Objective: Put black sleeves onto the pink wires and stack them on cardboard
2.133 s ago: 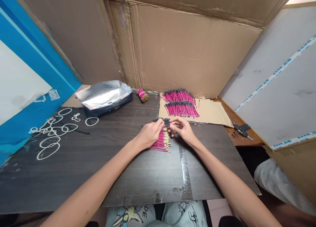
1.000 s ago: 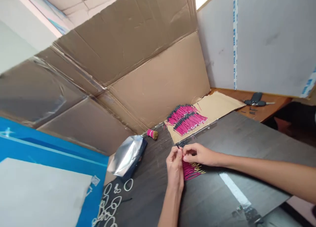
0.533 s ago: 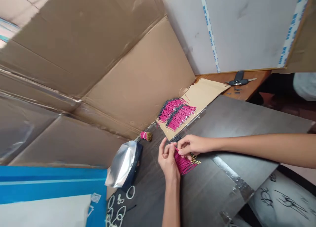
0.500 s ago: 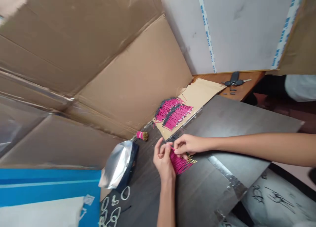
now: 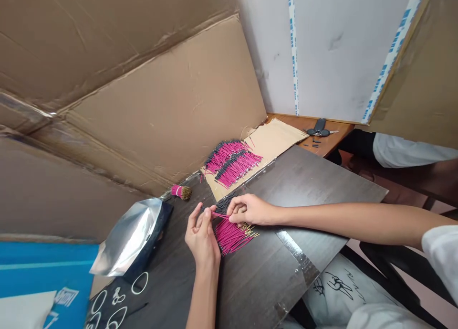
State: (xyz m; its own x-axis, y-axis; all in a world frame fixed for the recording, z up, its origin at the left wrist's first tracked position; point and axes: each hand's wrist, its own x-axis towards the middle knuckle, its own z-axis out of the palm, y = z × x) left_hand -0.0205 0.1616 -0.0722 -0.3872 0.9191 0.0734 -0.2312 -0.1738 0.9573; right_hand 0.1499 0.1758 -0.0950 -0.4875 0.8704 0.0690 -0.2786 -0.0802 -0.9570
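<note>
Between my two hands a short pink wire [image 5: 221, 215] is stretched nearly level. My left hand [image 5: 203, 237] pinches its left end between thumb and fingers, where a small dark piece shows at the fingertips. My right hand [image 5: 253, 209] grips the wire near its other end, with the fingers curled. Just below lies a pile of pink wires [image 5: 231, 237] with gold-coloured metal ends [image 5: 250, 231] pointing right. Behind my hands is a heap of small black sleeves [image 5: 223, 206], partly covered by my fingers.
Rows of pink wires with black ends [image 5: 238, 166] lie on a cardboard sheet [image 5: 279, 135]. A banded wire bundle [image 5: 181, 191], a silver bag [image 5: 130, 238] and white rubber bands [image 5: 139, 283] are at left. Keys [image 5: 318, 128] lie at the back. Cardboard walls [image 5: 171, 104] border the dark table [image 5: 257, 281].
The view has shifted, so the table and hands appear further left. Both hands stay over the wire pile, and the pink wire between them now shows more plainly.
</note>
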